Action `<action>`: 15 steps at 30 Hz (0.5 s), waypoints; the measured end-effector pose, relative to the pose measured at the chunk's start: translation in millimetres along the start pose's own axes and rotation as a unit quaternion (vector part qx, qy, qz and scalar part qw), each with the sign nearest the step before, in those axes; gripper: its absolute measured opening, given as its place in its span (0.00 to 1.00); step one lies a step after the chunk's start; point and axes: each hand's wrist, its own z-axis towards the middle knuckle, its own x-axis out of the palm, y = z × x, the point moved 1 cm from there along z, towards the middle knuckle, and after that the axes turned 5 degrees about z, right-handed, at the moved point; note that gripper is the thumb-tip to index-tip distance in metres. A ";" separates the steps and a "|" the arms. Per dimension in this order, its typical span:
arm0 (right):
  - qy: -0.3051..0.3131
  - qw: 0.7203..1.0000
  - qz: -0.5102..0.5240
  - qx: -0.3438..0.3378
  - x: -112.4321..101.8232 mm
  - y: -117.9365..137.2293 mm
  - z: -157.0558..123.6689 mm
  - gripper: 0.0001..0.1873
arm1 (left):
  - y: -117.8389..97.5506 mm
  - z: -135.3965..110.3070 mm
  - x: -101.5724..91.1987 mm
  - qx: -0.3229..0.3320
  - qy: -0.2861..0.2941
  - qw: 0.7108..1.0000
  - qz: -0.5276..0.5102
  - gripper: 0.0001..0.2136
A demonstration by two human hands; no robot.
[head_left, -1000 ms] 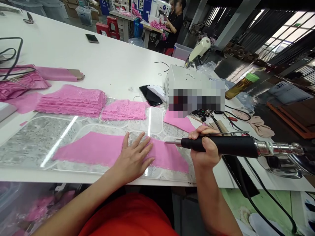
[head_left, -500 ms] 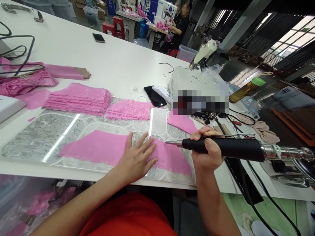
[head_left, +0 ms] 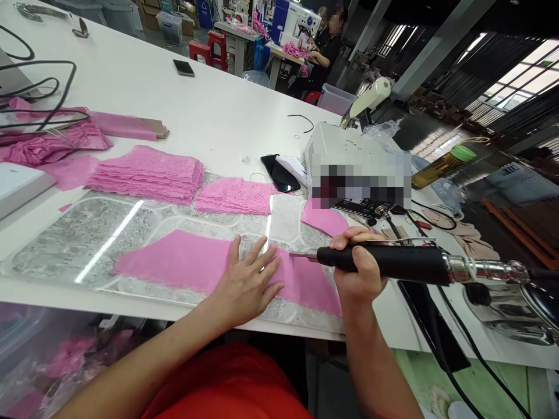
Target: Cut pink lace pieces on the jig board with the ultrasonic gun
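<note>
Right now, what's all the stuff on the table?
table: one, white, under everything
clear mat: one, see-through, table's front edge
fabric piece: one, pink, flat on the mat
lace stacks: two, pink, at mat's far edge
box machine: one, white, right of stacks
phones: two, black, beside machine and far back
bottle: one, amber, green cap, far right
handheld tool: one, black, metal tip, in right hand
left hand: one, flat on fabric piece
right hand: one, closed around handheld tool
</note>
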 end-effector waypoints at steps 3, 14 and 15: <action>0.009 1.000 0.001 -0.002 -0.7 -1.1 -0.2 0.04 | 0.5 0.1 1.5 0.002 -0.002 1.000 -0.001 0.18; -0.020 0.999 0.044 0.016 7.2 8.1 0.6 0.04 | -9.1 -19.3 -26.8 0.080 -0.094 0.992 -0.017 0.10; -0.016 0.998 0.048 0.022 9.2 8.3 -0.3 0.05 | -9.3 -24.5 -28.3 0.078 -0.090 0.993 -0.020 0.10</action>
